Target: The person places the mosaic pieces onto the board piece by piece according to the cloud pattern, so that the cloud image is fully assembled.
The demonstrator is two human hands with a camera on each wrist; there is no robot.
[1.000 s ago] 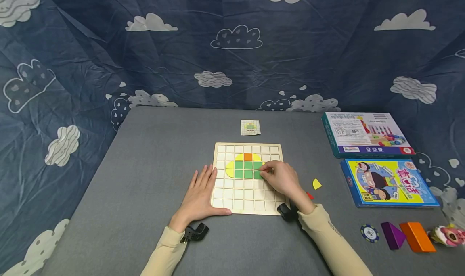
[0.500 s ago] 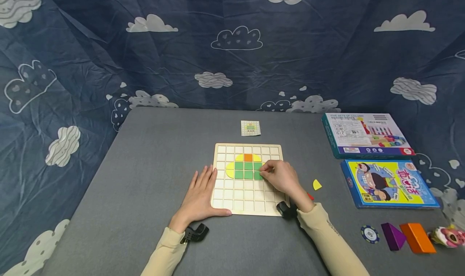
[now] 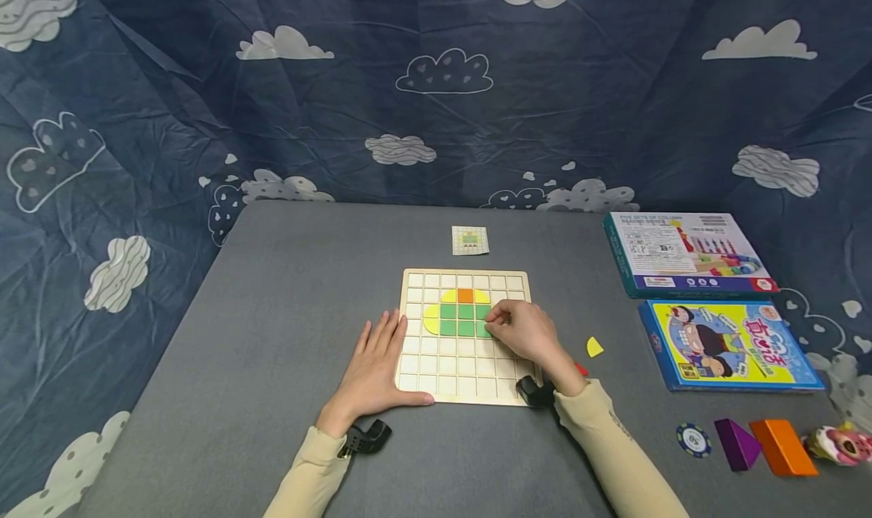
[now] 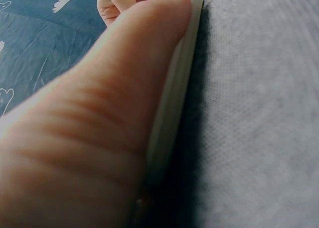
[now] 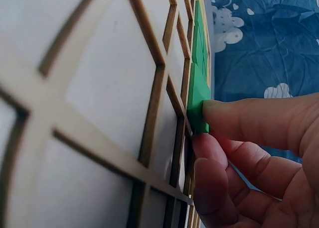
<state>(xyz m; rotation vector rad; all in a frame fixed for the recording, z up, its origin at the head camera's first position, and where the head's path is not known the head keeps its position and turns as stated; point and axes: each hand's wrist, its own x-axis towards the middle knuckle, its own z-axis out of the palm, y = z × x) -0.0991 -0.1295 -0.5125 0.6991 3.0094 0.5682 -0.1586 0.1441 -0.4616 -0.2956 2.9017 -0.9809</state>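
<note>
Fingers of the right hand (image 3: 527, 335) are seen curled at the centre of the head view, pinching a green square tile (image 5: 198, 99) at the right end of the green row on the wooden grid board (image 3: 415, 366). In the right wrist view the tile is shown gripped by its near edge between a fingertip above and another below, tilted against the slats of a cell rather than lying flat in it, which suggests it is being held by the rim so that it can be seated or lifted without disturbing its neighbours. The left hand (image 3: 373, 366) is laid flat, fingers straight, along the board's left edge in the lower middle of the frame; in the left wrist view the thumb (image 4: 124, 88) is pressed against the board's pale side, evidently to keep the board steady on the grey table (image 3: 272, 313). Nothing is held by this hand. Yellow pieces and an orange tile (image 3: 465, 295) are set just above the green row. A small pattern card (image 3: 470, 240) lies beyond the board, toward the upper middle, probably as a reference. To the right of the board, a loose yellow piece (image 3: 595, 345) and two boxes (image 3: 688, 253) are seen, apart from the hands.
</note>
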